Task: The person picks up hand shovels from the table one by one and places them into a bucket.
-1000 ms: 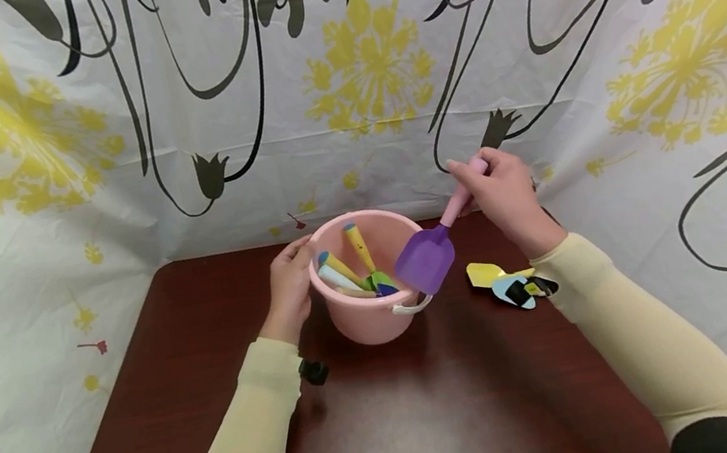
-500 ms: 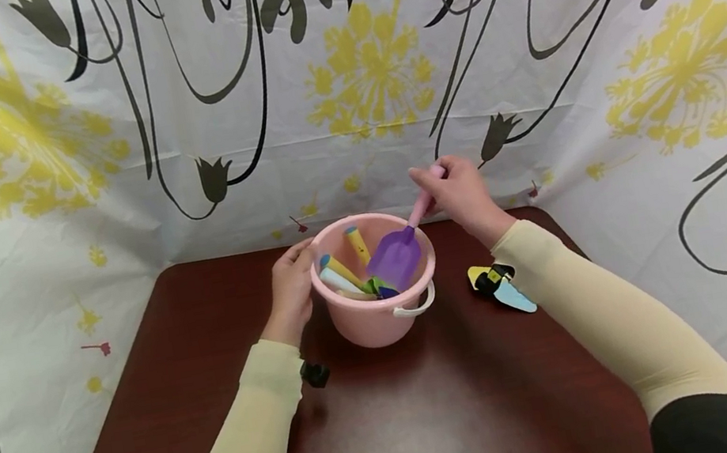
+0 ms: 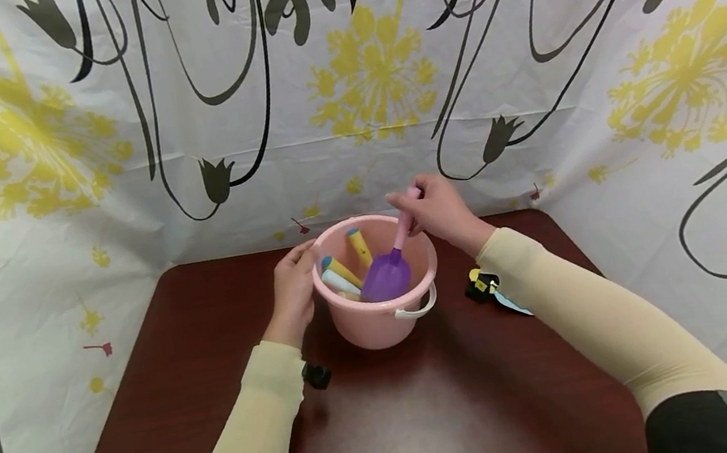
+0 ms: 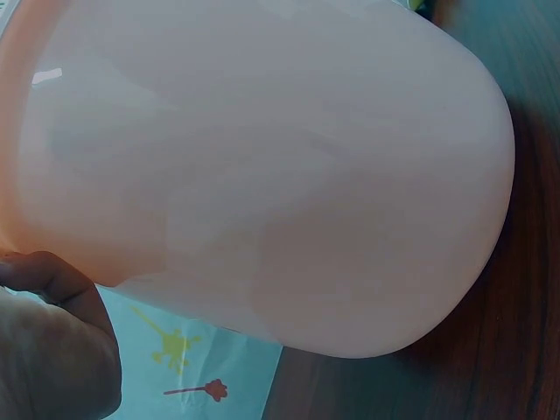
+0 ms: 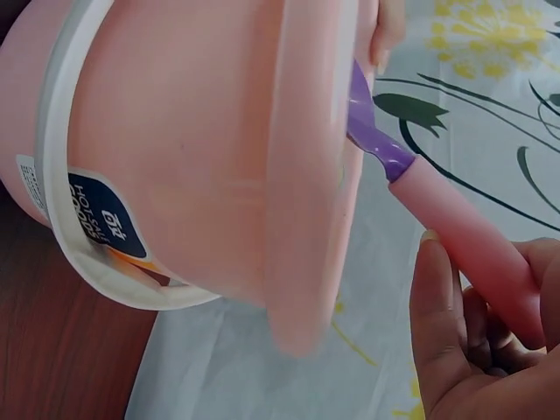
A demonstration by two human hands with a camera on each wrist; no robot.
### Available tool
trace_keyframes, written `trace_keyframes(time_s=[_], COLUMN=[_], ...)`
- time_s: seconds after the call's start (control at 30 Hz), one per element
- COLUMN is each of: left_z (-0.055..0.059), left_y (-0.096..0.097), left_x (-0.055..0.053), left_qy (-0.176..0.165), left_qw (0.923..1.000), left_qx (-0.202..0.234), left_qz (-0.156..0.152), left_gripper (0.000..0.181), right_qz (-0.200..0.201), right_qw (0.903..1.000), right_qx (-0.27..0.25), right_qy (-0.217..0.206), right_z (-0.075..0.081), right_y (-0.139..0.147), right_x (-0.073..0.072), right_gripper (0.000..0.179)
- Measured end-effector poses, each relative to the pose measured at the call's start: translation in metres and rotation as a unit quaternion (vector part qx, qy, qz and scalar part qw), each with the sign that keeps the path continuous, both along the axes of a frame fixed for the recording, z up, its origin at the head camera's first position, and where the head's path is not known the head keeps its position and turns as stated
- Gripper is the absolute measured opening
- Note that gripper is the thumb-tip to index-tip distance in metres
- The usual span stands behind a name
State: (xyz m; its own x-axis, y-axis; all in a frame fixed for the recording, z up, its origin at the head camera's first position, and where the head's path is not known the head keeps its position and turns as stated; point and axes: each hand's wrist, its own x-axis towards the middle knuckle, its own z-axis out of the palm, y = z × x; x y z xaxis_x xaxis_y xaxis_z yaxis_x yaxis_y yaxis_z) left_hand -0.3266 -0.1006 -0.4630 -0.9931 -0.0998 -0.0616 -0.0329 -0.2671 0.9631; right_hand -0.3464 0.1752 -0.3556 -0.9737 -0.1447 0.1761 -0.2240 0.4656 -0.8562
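A pink bucket (image 3: 375,329) with a white handle (image 3: 418,309) stands on the table. My left hand (image 3: 293,290) grips its rim on the left side; the left wrist view is mostly filled by the bucket's wall (image 4: 289,175). With my right hand (image 3: 440,212) I hold a toy shovel by its pink grip (image 5: 468,241). Its purple blade (image 3: 386,277) reaches down inside the bucket's mouth. Yellow handles with blue ends (image 3: 360,247) and a pale blue piece (image 3: 340,282) lie in the bucket, partly covered by the blade.
A pale blue and yellow toy piece (image 3: 512,303) lies right of the bucket on the dark red-brown table (image 3: 383,431), half hidden by the right sleeve and wrist camera. A flower-patterned sheet (image 3: 314,106) rises behind the table and on both sides.
My right hand has moved left and down, bringing the shovel from beside the rim into the bucket. My left hand stays on the rim.
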Motion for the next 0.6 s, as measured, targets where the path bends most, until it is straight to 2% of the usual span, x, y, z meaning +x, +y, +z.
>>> trace_keyframes(time_s=[0.23, 0.4, 0.6], left_z=[0.0, 0.0, -0.001], left_y=[0.001, 0.002, 0.001], left_x=[0.001, 0.001, 0.001], left_qy=[-0.003, -0.003, -0.004], left_qw=[1.0, 1.0, 1.0], left_qx=[-0.004, -0.005, 0.0], left_qz=[0.001, 0.006, 0.006], left_gripper=[0.037, 0.037, 0.037], right_qz=[0.04, 0.058, 0.09], right_qw=[0.9974, 0.9933, 0.9869], right_qx=[0.057, 0.091, 0.126], right_qy=[-0.015, -0.042, -0.048], right_z=[0.0, 0.005, 0.004], right_y=[-0.006, -0.01, -0.014], right_x=[-0.001, -0.002, -0.009], right_gripper=[0.043, 0.042, 0.036])
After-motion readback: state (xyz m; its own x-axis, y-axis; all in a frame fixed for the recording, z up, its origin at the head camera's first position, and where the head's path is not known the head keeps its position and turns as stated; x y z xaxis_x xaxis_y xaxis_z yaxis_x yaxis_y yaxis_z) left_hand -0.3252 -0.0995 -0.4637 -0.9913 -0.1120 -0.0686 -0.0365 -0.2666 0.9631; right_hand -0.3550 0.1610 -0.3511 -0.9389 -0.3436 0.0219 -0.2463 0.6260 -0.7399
